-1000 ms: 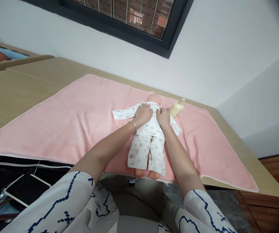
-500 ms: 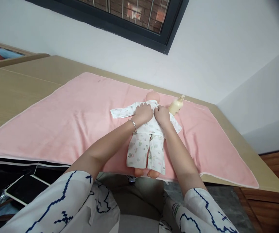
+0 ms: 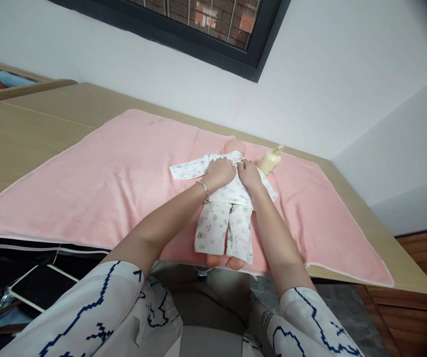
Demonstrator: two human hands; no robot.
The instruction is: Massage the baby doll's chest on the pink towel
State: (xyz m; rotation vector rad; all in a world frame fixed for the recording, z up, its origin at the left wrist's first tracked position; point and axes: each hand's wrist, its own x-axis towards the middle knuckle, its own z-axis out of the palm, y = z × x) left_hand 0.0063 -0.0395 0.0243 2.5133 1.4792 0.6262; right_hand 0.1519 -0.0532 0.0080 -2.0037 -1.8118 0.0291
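Observation:
A baby doll lies on its back on a pink blanket, its head toward the wall and its bare feet at the near edge. It wears a white printed baby shirt and matching trousers. My left hand, with a bangle at the wrist, rests on the chest with curled fingers closed on the shirt front. Close beside it, my right hand pinches the shirt near the collar. The fingertips and the cloth between them are partly hidden. One sleeve stretches flat to the left.
A pale yellow bottle lies tilted on the blanket, right of the doll's head. The wooden table meets a white wall under a dark window frame. A black tablet-like panel lies below the table at left.
Both hands stay at the shirt's chest, with the right fingers shifted very slightly. The doll and bottle keep their places.

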